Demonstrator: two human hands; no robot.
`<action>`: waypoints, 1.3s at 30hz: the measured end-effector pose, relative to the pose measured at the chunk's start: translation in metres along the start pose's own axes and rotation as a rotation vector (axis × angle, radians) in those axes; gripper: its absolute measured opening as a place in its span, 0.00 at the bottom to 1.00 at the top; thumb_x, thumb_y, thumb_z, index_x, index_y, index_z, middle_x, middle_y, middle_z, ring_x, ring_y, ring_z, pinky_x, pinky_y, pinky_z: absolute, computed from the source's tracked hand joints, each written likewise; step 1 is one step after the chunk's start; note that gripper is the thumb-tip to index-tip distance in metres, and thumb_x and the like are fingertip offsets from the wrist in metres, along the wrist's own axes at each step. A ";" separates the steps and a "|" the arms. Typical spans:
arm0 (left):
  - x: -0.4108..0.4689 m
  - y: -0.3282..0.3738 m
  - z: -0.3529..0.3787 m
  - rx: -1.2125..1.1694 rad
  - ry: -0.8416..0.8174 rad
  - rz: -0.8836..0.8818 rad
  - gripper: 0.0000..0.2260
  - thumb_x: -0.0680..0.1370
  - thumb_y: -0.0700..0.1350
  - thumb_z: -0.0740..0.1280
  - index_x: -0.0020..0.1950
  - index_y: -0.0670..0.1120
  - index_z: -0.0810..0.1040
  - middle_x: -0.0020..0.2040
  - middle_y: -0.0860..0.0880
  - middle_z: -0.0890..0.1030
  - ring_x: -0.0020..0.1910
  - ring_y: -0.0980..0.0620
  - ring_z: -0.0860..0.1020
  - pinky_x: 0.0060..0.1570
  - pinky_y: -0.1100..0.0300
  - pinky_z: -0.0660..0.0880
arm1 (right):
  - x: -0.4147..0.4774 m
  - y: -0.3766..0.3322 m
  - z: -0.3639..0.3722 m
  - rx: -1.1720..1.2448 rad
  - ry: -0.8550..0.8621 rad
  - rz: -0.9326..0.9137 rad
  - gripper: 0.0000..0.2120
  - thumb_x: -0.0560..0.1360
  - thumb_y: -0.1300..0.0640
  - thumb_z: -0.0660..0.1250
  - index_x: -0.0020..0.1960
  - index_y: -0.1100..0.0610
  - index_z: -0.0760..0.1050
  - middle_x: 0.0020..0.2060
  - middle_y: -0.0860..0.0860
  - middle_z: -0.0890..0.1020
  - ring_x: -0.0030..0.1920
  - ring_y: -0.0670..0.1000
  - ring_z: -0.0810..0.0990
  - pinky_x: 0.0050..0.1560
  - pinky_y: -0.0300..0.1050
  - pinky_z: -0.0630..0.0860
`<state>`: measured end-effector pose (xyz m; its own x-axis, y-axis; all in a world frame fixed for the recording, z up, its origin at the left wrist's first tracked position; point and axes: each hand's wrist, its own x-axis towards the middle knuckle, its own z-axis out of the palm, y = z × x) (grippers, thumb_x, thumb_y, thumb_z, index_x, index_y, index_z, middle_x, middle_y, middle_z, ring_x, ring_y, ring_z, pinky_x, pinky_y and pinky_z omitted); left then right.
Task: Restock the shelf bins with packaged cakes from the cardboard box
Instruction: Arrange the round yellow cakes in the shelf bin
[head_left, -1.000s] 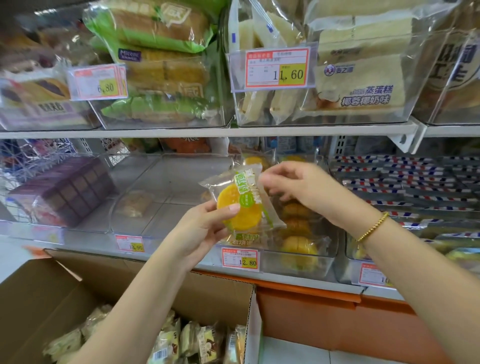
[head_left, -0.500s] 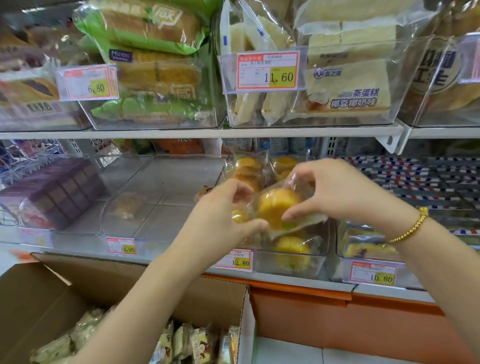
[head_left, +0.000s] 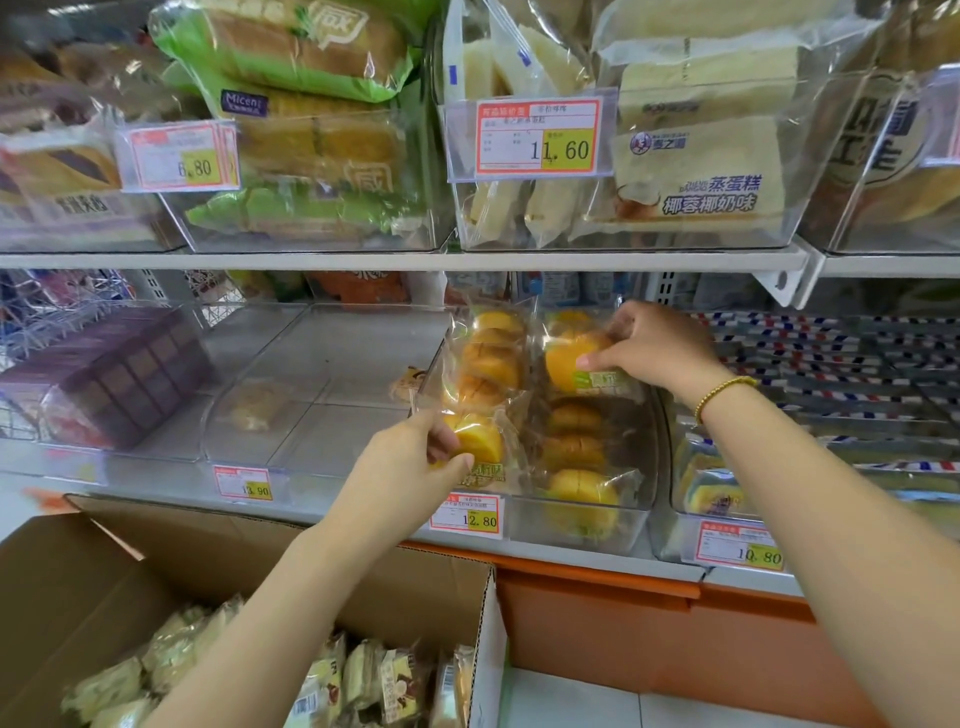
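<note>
A clear shelf bin on the lower shelf holds two rows of yellow packaged cakes. My left hand grips one wrapped yellow cake at the front of the bin's left row. My right hand pinches another wrapped yellow cake over the back of the right row. Below, at the lower left, the open cardboard box contains several pale packaged cakes.
A nearly empty clear bin sits left of the cake bin, with purple packs further left. The upper shelf carries bins of bread and steamed cake. Striped packs fill the bin at the right.
My hands have separated: the left one now holds a cake low at the front of the left row, and the right one has carried its cake up and back over the right row.
</note>
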<state>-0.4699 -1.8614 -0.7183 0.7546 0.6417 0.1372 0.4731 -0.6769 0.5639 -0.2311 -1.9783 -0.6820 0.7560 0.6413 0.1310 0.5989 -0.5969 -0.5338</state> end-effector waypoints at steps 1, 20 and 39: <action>0.000 -0.001 0.000 0.002 -0.003 0.004 0.05 0.76 0.49 0.69 0.46 0.53 0.73 0.42 0.57 0.77 0.43 0.59 0.76 0.40 0.68 0.71 | 0.001 0.001 0.001 0.035 -0.010 0.001 0.22 0.66 0.43 0.76 0.54 0.50 0.73 0.55 0.49 0.80 0.49 0.48 0.75 0.47 0.43 0.72; -0.001 -0.005 0.000 0.005 -0.045 0.022 0.09 0.76 0.50 0.69 0.52 0.52 0.73 0.47 0.56 0.77 0.48 0.57 0.76 0.44 0.65 0.70 | -0.017 0.023 0.042 -0.318 -0.062 -0.237 0.27 0.79 0.50 0.62 0.76 0.44 0.57 0.77 0.44 0.53 0.77 0.55 0.40 0.73 0.56 0.37; -0.056 -0.104 -0.014 -0.008 -0.158 -0.113 0.14 0.76 0.53 0.69 0.40 0.44 0.77 0.31 0.52 0.75 0.30 0.57 0.71 0.30 0.66 0.65 | -0.128 -0.068 0.069 -0.263 0.106 -0.894 0.16 0.77 0.48 0.59 0.40 0.56 0.80 0.30 0.53 0.80 0.31 0.56 0.78 0.31 0.48 0.74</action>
<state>-0.5677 -1.8222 -0.7733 0.7594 0.6482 -0.0565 0.5554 -0.6005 0.5752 -0.3872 -1.9868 -0.7206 -0.0018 0.8751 0.4839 1.0000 -0.0016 0.0065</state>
